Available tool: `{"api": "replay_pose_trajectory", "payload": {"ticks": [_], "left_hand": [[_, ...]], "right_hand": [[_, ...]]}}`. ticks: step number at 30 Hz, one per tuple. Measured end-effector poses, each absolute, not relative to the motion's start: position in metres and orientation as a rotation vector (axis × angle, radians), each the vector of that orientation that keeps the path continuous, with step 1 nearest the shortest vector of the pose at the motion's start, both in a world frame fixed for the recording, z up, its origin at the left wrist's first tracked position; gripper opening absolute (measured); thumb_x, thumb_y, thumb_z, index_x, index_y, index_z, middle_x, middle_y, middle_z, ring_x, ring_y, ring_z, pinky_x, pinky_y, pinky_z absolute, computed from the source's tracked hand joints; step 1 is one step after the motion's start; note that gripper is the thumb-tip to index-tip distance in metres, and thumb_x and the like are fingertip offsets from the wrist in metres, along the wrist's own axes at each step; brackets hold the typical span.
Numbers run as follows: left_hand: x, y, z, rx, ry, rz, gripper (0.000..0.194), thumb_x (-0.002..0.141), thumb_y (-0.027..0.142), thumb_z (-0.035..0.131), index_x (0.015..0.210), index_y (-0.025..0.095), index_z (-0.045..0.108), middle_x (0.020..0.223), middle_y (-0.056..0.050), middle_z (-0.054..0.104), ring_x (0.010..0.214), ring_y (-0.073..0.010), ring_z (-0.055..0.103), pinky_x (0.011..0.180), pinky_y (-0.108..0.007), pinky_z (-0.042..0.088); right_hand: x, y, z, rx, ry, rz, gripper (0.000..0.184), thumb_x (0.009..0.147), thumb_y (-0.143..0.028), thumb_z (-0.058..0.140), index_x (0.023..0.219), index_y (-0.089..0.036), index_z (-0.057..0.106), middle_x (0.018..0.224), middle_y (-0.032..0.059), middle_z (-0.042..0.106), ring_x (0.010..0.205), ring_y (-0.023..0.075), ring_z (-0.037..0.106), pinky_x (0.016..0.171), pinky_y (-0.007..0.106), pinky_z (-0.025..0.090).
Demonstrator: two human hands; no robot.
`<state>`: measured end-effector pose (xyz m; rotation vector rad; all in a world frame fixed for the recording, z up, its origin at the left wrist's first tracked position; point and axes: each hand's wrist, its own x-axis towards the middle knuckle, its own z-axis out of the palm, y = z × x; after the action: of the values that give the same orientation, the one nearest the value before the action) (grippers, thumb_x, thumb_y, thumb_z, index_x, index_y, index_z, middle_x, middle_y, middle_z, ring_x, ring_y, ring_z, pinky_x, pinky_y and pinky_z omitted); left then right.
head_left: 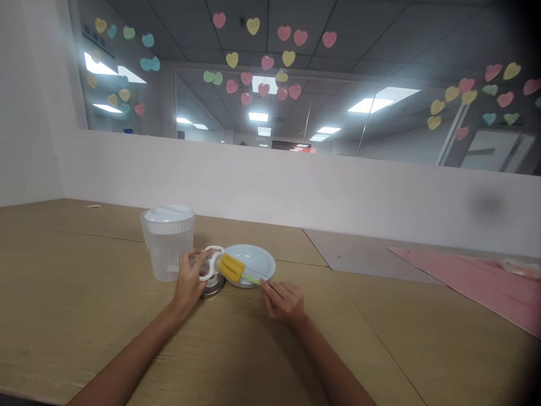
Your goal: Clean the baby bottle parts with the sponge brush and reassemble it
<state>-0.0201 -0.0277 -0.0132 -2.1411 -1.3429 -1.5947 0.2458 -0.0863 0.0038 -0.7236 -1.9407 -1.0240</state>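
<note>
My left hand (190,279) is wrapped round a small clear bottle with white handles (210,264), held on its side above a metal lid or dish (213,288) on the table. My right hand (282,299) pinches the thin green stem of a yellow sponge brush (231,267). The sponge head sits right at the bottle's mouth, over the rim of a white bowl (257,262). A clear plastic pitcher with a white lid (168,241) stands just left of my left hand.
The wooden table (84,293) runs to a white wall. A pink cloth (477,282) lies at the right with a small clear object (522,267) on it. A grey mat (359,254) lies beyond the bowl. The window above carries heart stickers.
</note>
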Motion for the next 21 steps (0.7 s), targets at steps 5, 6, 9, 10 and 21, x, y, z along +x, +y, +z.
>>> {"api": "replay_pose_trajectory", "payload": {"ticks": [5, 6, 9, 10, 21], "left_hand": [[-0.014, -0.029, -0.016, -2.192, -1.24, -1.43, 0.043, 0.08, 0.014, 0.046, 0.12, 0.027, 0.053, 0.118, -0.008, 0.043, 0.114, -0.0252, 0.043, 0.097, -0.043, 0.04], [-0.01, -0.031, -0.016, -2.201, -1.212, -1.415, 0.041, 0.081, 0.015, 0.046, 0.119, 0.027, 0.053, 0.118, -0.008, 0.043, 0.114, -0.0252, 0.043, 0.097, -0.043, 0.04], [0.002, -0.039, -0.017, -2.197, -1.069, -1.42, 0.037, 0.082, 0.018, 0.047, 0.118, 0.024, 0.055, 0.116, -0.011, 0.044, 0.113, -0.0256, 0.044, 0.096, -0.042, 0.041], [0.006, -0.042, -0.016, -2.194, -1.019, -1.422, 0.036, 0.083, 0.019, 0.048, 0.118, 0.023, 0.056, 0.116, -0.011, 0.044, 0.114, -0.0262, 0.044, 0.096, -0.042, 0.041], [0.001, -0.015, 0.026, -2.167, -1.015, -1.278, 0.045, 0.085, 0.005, 0.037, 0.121, 0.025, 0.056, 0.119, -0.013, 0.051, 0.123, -0.0281, 0.041, 0.1, -0.045, 0.035]], "right_hand": [[0.242, -0.09, 0.004, -0.695, -1.983, -1.06, 0.019, 0.08, -0.012, 0.054, 0.093, -0.015, 0.068, 0.064, 0.0026, 0.062, 0.054, 0.0085, 0.05, 0.051, 0.024, 0.032], [0.24, -0.091, 0.003, -0.693, -1.977, -1.061, 0.019, 0.08, -0.011, 0.055, 0.093, -0.015, 0.068, 0.063, 0.0024, 0.062, 0.054, 0.0086, 0.05, 0.051, 0.024, 0.031], [0.233, -0.09, 0.0, -0.693, -1.951, -1.075, 0.02, 0.08, -0.011, 0.056, 0.096, -0.013, 0.067, 0.065, 0.0029, 0.063, 0.055, 0.0087, 0.051, 0.052, 0.024, 0.031], [0.231, -0.089, -0.001, -0.699, -1.947, -1.079, 0.021, 0.08, -0.011, 0.055, 0.097, -0.014, 0.067, 0.066, 0.0032, 0.063, 0.055, 0.0088, 0.051, 0.053, 0.024, 0.032], [0.263, -0.076, 0.008, -0.868, -1.77, -1.123, 0.011, 0.08, -0.016, 0.057, 0.086, -0.014, 0.067, 0.055, 0.0001, 0.056, 0.051, 0.0094, 0.046, 0.053, 0.024, 0.028]]}}
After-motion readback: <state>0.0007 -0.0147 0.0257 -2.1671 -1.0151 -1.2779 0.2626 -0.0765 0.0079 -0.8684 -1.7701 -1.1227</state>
